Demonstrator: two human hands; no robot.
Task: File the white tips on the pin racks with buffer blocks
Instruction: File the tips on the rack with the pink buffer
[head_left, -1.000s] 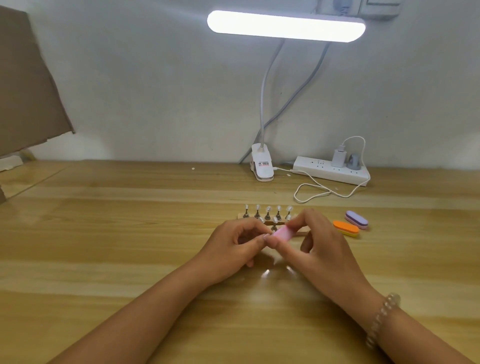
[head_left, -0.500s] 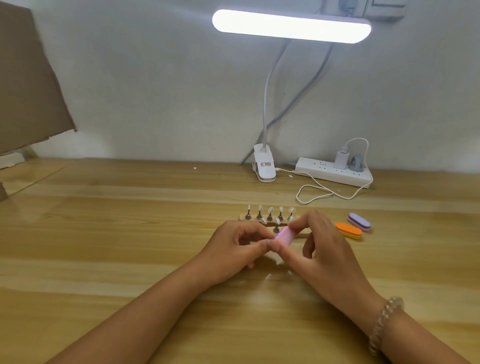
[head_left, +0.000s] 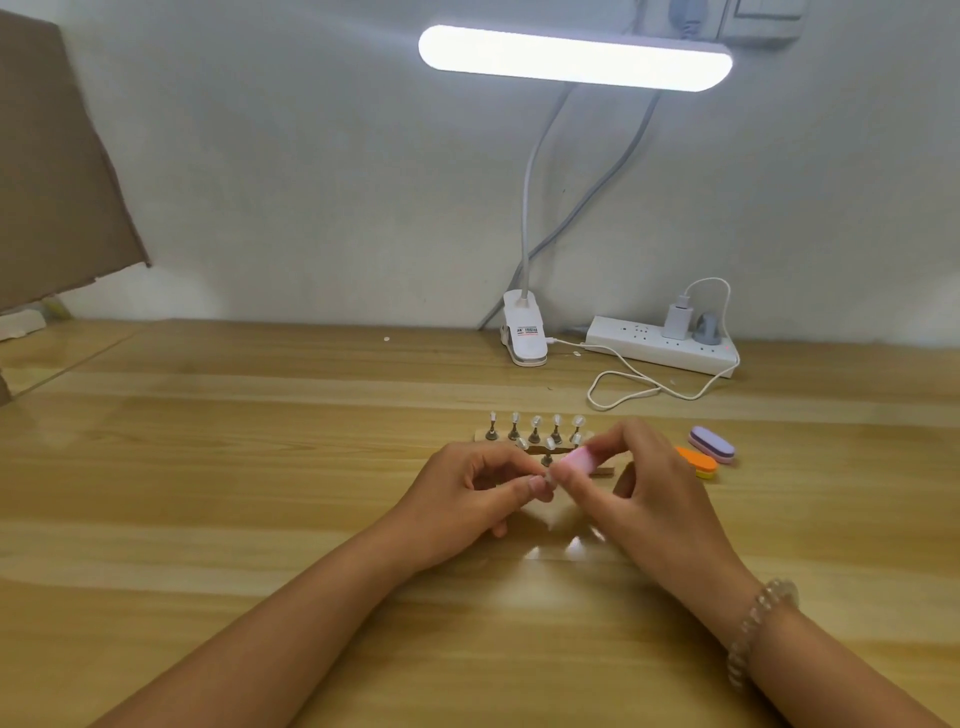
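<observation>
Over the middle of the bench: left hand and right hand meet just in front of the pin racks
Left hand: thumb and forefinger curled, pinching what looks like one white tip on its pin; the tip is mostly hidden by the fingers
Right hand: fingers curled round a pink buffer block, whose near end touches the pinched tip
Racks: the rear one carries five tips upright; the front one is partly covered by the hands, with a few tips showing
Spare blocks: an orange buffer block and a purple buffer block lie side by side to the right of the racks
Risk, slip: the tip is small and held by fingertips alone, so a hard stroke could flick it out of the pinch or off its pin
Risk, skin: the block works right against the left fingertips; an overrun would probably scrape them
Risk, rack: the right hand hangs close over the front rack, and a wide stroke might topple its pins
</observation>
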